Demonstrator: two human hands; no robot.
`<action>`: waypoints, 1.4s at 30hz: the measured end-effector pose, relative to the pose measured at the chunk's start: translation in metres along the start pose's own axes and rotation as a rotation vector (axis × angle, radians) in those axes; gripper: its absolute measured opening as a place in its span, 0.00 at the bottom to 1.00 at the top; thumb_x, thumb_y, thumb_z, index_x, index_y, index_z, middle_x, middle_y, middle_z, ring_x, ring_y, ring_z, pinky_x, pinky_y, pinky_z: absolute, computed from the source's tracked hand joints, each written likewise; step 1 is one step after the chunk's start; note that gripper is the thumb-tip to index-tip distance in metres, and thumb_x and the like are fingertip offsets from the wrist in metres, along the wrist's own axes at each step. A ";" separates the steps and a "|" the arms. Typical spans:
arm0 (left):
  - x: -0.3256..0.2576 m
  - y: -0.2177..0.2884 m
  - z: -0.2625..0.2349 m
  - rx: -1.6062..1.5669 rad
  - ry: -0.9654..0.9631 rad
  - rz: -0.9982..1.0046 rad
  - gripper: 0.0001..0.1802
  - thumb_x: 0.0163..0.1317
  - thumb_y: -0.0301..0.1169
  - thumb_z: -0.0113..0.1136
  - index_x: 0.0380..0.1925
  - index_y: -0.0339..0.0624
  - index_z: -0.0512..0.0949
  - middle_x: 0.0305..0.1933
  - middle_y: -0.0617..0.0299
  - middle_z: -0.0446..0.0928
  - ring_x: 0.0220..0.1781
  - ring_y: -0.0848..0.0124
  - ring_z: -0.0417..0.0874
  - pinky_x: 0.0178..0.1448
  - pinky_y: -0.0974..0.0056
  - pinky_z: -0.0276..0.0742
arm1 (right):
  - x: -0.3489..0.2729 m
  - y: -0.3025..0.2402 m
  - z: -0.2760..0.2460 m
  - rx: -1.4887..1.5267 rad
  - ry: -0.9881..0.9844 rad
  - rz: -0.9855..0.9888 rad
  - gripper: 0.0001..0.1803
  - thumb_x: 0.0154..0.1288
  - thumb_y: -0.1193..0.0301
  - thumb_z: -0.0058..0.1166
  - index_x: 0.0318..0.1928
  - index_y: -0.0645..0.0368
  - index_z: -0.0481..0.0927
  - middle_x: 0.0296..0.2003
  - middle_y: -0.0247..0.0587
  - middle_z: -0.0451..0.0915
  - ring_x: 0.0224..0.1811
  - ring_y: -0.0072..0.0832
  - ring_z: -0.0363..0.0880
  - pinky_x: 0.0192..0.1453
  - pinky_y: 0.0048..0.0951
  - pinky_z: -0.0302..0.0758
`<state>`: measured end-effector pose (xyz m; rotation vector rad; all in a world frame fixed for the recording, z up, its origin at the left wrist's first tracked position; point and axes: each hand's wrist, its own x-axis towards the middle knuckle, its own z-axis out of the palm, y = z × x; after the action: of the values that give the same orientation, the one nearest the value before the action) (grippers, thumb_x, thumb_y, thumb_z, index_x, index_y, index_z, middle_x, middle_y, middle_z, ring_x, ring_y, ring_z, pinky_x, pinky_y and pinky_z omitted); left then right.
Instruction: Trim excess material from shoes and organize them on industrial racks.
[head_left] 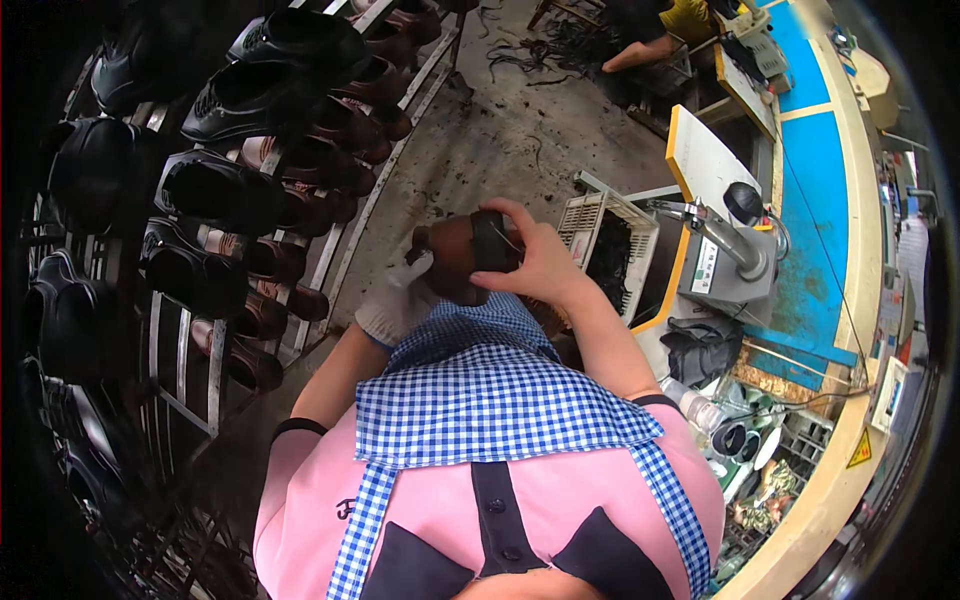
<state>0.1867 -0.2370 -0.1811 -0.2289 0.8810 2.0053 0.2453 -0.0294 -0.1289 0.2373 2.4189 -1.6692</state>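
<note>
A brown shoe [452, 255] is held up in front of my apron, between both my hands. Its end toward the right has a dark band, which looks like the sole or heel part. My left hand [392, 302], in a white knitted glove, grips the shoe's left side, with the thumb laid over it. On the other side, the fingers and thumb of my bare right hand [540, 255] clasp the dark end from above and below. The inside of the shoe is hidden.
Racks with metal rails [345, 235] bear several black shoes [215, 190] and brown shoes [345, 130] on the left. At right are a cream crate [640, 255] of black scraps, a grey machine [735, 265] and a blue conveyor [812, 190]. Another person's arm [640, 53] shows at the far side.
</note>
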 end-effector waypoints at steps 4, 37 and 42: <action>-0.014 0.021 0.030 0.007 -0.117 -0.167 0.25 0.66 0.34 0.50 0.61 0.36 0.63 0.57 0.54 0.72 0.53 0.67 0.78 0.56 0.62 0.75 | -0.014 -0.006 -0.005 0.079 -0.012 -0.153 0.40 0.44 0.69 0.73 0.59 0.58 0.69 0.38 0.39 0.81 0.37 0.24 0.79 0.44 0.25 0.75; -0.030 0.061 0.092 0.730 -0.152 0.363 0.19 0.67 0.27 0.50 0.58 0.36 0.67 0.53 0.56 0.74 0.52 0.71 0.77 0.55 0.67 0.75 | -0.025 -0.054 -0.023 -0.227 0.559 -0.682 0.13 0.54 0.79 0.64 0.42 0.60 0.83 0.30 0.37 0.79 0.24 0.18 0.74 0.25 0.17 0.69; -0.032 0.062 0.107 0.889 -0.215 0.442 0.17 0.66 0.25 0.51 0.54 0.35 0.69 0.47 0.58 0.75 0.46 0.73 0.78 0.50 0.68 0.77 | -0.020 -0.067 -0.032 -0.712 0.503 -0.815 0.20 0.44 0.78 0.65 0.42 0.56 0.82 0.31 0.33 0.77 0.24 0.22 0.77 0.22 0.20 0.71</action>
<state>0.1739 -0.2080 -0.0575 0.7196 1.6735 1.7599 0.2467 -0.0232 -0.0517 -0.5752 3.6188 -0.8301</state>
